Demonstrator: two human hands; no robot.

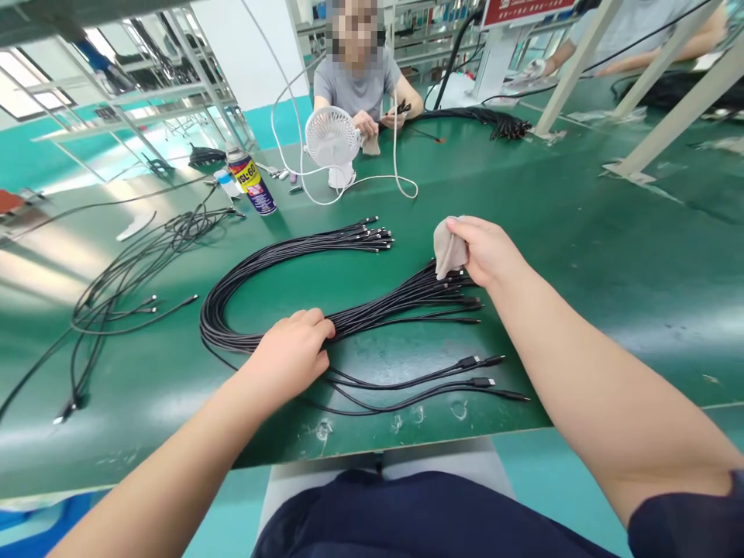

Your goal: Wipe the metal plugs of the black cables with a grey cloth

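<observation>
A thick bundle of black cables (224, 298) lies bent in a U on the green table. My left hand (296, 349) rests on its near side, fingers curled over the cables. In my right hand (485, 248) a light beige cloth (449, 246) is pinched, held just over the connector ends (459, 298) of the bundle; whether it touches them I cannot tell. Nearer to me, several separate cable ends (482, 382) with plugs stretch rightward. The bundle's other ends (377, 236) point right, farther back.
Loose cables (116, 287) sprawl at the left. A spray can (251, 182) and a small white fan (334, 139) with a looping white cord stand at the back. Across the green table (581, 232), a person (354, 85) holds cables and a cloth. Slanted posts (656, 101) rise at the right.
</observation>
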